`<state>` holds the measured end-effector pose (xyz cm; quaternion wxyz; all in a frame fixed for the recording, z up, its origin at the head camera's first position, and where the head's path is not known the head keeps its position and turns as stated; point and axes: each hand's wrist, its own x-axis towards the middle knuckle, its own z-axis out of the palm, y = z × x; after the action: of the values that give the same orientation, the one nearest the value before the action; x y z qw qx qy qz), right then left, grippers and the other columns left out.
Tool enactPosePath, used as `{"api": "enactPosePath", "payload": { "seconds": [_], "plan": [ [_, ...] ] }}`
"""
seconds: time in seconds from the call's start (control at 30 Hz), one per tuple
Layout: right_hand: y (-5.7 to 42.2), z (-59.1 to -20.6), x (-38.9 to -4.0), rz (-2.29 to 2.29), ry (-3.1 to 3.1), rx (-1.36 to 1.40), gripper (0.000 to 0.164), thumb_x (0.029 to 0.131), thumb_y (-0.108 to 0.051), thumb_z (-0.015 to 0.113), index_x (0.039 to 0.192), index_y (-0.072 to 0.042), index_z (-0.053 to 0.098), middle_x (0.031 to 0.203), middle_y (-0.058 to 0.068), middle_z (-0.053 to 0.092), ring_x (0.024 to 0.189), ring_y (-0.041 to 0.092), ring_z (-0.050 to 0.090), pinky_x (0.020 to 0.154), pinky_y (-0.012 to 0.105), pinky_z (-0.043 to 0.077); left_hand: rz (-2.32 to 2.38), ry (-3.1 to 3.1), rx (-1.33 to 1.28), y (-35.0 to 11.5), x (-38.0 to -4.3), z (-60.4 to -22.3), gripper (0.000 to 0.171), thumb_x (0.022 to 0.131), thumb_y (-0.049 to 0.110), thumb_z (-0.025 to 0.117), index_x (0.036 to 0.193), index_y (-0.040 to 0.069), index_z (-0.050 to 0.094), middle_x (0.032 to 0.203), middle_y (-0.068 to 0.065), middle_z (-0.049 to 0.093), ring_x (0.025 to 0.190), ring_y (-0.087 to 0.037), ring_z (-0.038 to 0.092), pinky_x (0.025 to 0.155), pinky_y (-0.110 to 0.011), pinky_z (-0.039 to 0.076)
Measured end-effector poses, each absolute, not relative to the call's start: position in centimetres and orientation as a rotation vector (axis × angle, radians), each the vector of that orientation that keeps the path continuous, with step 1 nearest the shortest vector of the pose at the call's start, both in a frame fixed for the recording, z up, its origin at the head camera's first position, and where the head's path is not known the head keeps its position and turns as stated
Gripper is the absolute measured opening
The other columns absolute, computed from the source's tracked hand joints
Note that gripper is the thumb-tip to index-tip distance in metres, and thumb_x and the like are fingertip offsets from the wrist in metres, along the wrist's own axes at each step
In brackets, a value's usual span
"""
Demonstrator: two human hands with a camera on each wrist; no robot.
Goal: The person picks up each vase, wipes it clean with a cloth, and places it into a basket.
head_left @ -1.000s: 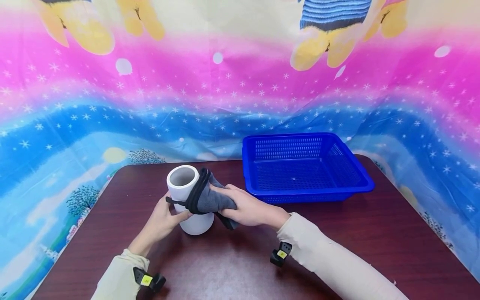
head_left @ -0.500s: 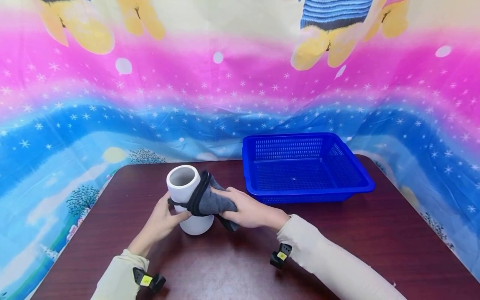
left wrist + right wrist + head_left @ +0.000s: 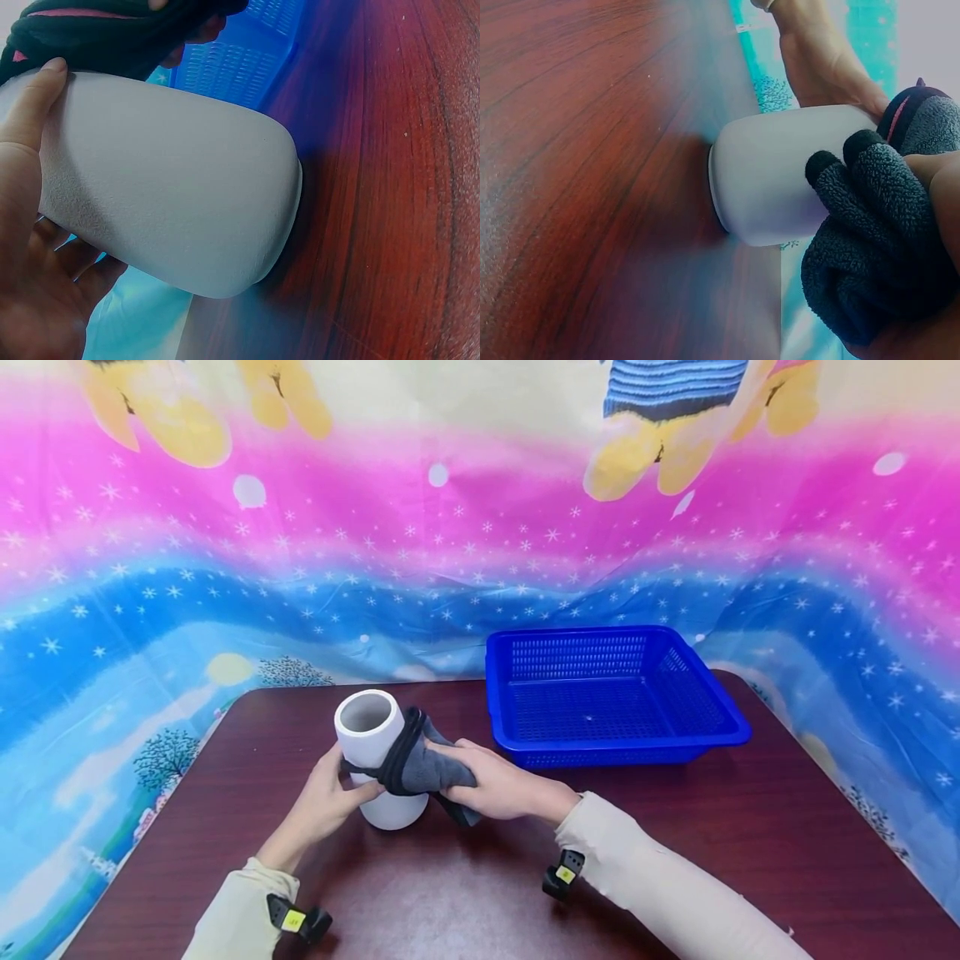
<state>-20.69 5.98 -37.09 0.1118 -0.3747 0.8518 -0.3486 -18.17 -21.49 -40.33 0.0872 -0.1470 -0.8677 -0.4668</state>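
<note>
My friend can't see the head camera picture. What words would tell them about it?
A person's left hand grips a white vase upright on a brown table while the right hand holds a gray cloth against its side. A blue basket sits to the right, before a colorful snowflake backdrop.

Between the sleeves (image 3: pixel 660 885), the table (image 3: pixel 427 902) gives passage; the vase (image 3: pixel 373 746) blocks.

Before me lies a reddish-brown, wood-grained bench (image 3: pixel 480 877), shining softly nearest me; behind it I see a creased, snowflake-printed cloth (image 3: pixel 450 552) in pink, blue and cream.
</note>
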Motion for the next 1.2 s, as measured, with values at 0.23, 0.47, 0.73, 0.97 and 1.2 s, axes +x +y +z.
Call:
{"api": "enactPosePath", "payload": {
  "seconds": [0.23,0.47,0.73,0.97,1.2],
  "plan": [
    [6.1,-37.6,-20.8,-1.011,2.491,-1.102,0.068,0.095,-0.015,0.061,0.157,-0.028,0.037,0.124,0.004,0.063,0.105,0.014,0.053,0.093,0.030,0.050,-1.435,-2.562,-0.453,-21.5,-18.3,-40.6,0.061,0.082,0.012,0.079,0.137,0.011,0.053,0.125,-0.010,0.066,0.105,-0.006,0.058,0.082,-0.028,0.055],
    [6.3,-38.2,-20.9,-0.989,2.494,-1.108,0.068,0.095,-0.015,0.062,0.157,-0.028,0.036,0.124,0.003,0.063,0.105,0.014,0.053,0.093,0.029,0.050,-1.484,-2.557,-0.453,-21.4,-18.3,-40.8,0.063,0.081,0.010,0.079,0.138,0.009,0.051,0.126,-0.012,0.065,0.105,-0.002,0.059,0.083,-0.027,0.057],
    [6.4,-38.8,-20.8,-0.959,2.500,-1.097,0.066,0.096,-0.016,0.062,0.157,-0.027,0.038,0.124,0.002,0.064,0.105,0.013,0.052,0.093,0.029,0.049,-1.427,-2.559,-0.466,-21.5,-18.4,-40.8,0.068,0.080,0.015,0.080,0.141,0.011,0.050,0.128,-0.010,0.065,0.110,-0.001,0.057,0.089,-0.033,0.055],
    [6.5,-38.9,-20.9,-0.968,2.484,-1.109,0.065,0.096,-0.015,0.060,0.156,-0.026,0.039,0.126,0.001,0.064,0.107,0.013,0.052,0.095,0.030,0.048,-1.413,-2.565,-0.452,-21.5,-18.4,-40.8,0.069,0.080,0.014,0.080,0.142,0.010,0.050,0.130,-0.012,0.065,0.111,-0.003,0.057,0.091,-0.037,0.055],
    [6.6,-39.4,-21.1,-1.025,2.417,-1.131,0.063,0.094,-0.013,0.060,0.154,-0.023,0.043,0.113,0.002,0.066,0.101,0.013,0.053,0.091,0.027,0.048,-1.430,-2.562,-0.441,-21.5,-18.3,-40.8,0.068,0.082,0.014,0.080,0.142,0.011,0.049,0.132,-0.012,0.063,0.115,-0.008,0.056,0.095,-0.050,0.054]
  ]
}}
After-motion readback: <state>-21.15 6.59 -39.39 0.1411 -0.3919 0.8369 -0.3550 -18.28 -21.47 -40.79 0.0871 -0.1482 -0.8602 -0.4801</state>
